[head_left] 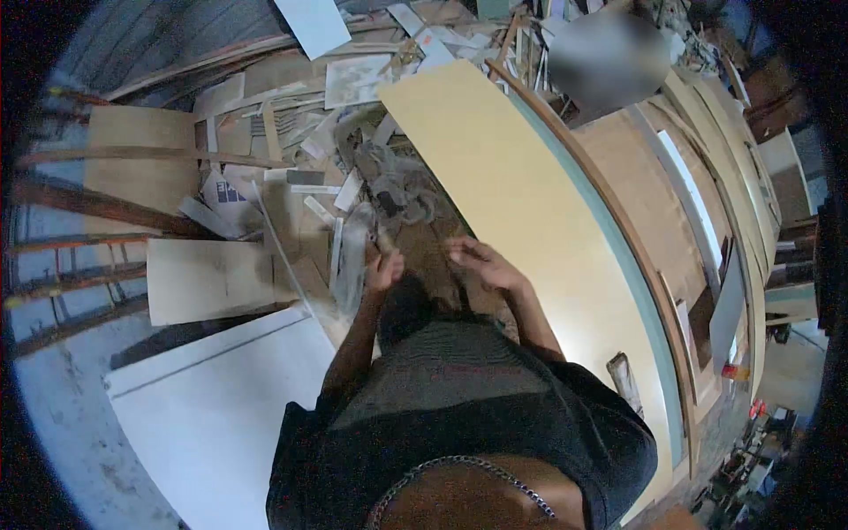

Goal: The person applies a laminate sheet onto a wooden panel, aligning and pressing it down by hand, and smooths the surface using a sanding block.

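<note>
In front of my dark shirt, my left hand (pixel 385 268) is raised with its fingers loosely bent and a little apart; nothing shows in it, though the fingers are blurred. My right hand (pixel 484 262) reaches inward beside the edge of a long cream-yellow panel (pixel 521 168), fingers stretched out and holding nothing visible. Whether it touches the panel I cannot tell. Crumpled clear plastic (pixel 353 252) lies just left of my left hand. Between and beyond the hands is a brown patch of floor (pixel 426 252).
A large white board (pixel 230 397) lies at lower left, with a plywood piece (pixel 212 281) above it. Scrap strips and offcuts (pixel 309 141) litter the floor ahead. Stacked panels (pixel 618 168) fill the right side. A tape-like roll (pixel 624 380) rests on the yellow panel.
</note>
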Demonstrator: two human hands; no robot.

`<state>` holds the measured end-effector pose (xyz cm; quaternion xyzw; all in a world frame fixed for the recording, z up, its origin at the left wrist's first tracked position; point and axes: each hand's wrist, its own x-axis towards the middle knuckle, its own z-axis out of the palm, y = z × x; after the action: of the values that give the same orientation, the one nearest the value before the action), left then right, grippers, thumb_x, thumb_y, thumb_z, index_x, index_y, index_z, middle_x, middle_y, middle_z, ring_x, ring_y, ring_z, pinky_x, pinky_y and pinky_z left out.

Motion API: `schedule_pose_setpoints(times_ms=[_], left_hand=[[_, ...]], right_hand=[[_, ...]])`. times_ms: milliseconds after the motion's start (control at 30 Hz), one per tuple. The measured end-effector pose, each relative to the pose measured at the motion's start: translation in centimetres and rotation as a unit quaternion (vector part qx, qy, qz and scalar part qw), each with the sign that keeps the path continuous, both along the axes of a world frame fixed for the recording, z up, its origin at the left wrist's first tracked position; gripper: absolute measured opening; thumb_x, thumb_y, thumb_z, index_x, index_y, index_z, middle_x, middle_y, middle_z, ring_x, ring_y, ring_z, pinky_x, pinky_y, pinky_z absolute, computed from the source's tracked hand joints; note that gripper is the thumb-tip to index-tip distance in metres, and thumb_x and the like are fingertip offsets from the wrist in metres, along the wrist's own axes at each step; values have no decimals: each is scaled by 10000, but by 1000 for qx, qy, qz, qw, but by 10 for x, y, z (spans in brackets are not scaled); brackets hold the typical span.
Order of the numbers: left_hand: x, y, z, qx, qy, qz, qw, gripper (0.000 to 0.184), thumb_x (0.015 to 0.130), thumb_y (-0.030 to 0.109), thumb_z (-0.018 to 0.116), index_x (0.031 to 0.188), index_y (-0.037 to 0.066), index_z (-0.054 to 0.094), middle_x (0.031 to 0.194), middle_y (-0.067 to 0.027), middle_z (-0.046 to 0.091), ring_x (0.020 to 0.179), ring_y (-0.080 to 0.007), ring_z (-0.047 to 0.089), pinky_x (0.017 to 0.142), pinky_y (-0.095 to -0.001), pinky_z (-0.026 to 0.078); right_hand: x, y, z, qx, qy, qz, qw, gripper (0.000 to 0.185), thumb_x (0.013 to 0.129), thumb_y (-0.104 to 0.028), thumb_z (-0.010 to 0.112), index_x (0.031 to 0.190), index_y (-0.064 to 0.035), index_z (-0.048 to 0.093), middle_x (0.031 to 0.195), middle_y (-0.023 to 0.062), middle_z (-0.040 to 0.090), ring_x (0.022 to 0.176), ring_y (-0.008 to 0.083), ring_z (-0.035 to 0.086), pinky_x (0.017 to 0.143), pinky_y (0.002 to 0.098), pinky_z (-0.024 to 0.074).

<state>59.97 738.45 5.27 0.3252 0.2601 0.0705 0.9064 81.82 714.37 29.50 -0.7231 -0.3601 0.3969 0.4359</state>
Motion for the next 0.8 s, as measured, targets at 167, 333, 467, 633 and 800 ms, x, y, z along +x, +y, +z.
schedule_pose_setpoints(times_ms=[167, 333, 467, 633, 800], left_hand=[[169, 77, 93, 228, 143, -34, 963, 702, 952, 515, 660, 1435, 33, 492, 1375, -152, 568, 1224, -286, 591, 970, -427, 501], [272, 135, 137, 299, 116, 16, 947, 583, 953, 332, 705, 1359, -44, 525, 1342, -167, 595, 1228, -251, 573, 998, -399, 483], [291, 175, 48, 204, -19, -15, 979, 377, 942, 198, 722, 1202, -59, 630, 1198, -132, 684, 1126, -241, 636, 980, -369, 496], [306, 180, 102, 346, 91, -158, 921, 383, 981, 293, 670, 1184, -32, 645, 1172, -90, 681, 1045, -191, 630, 945, -363, 504], [312, 187, 121, 170, 184, -201, 947, 474, 970, 361, 683, 1283, 15, 601, 1216, -111, 622, 1094, -224, 578, 969, -402, 479]], right_hand=[[101, 70, -23, 132, 83, -191, 969, 400, 966, -250, 657, 1273, 0, 598, 1105, 175, 682, 982, 310, 691, 907, 379, 533], [265, 154, -96, -5, -456, -349, 819, 461, 934, -317, 675, 1284, -29, 592, 1238, 185, 623, 1214, 385, 554, 1029, 486, 448], [349, 195, -120, -163, -414, -337, 830, 460, 910, -352, 704, 1275, -93, 601, 1219, 144, 632, 1182, 352, 558, 998, 457, 452], [424, 218, -140, -149, -192, -266, 933, 410, 821, -394, 820, 971, -54, 645, 643, 72, 546, 627, 215, 501, 605, 372, 447], [445, 229, -133, -232, -185, -200, 934, 567, 786, -569, 776, 805, -6, 711, 723, 196, 675, 694, 236, 674, 677, 440, 520]])
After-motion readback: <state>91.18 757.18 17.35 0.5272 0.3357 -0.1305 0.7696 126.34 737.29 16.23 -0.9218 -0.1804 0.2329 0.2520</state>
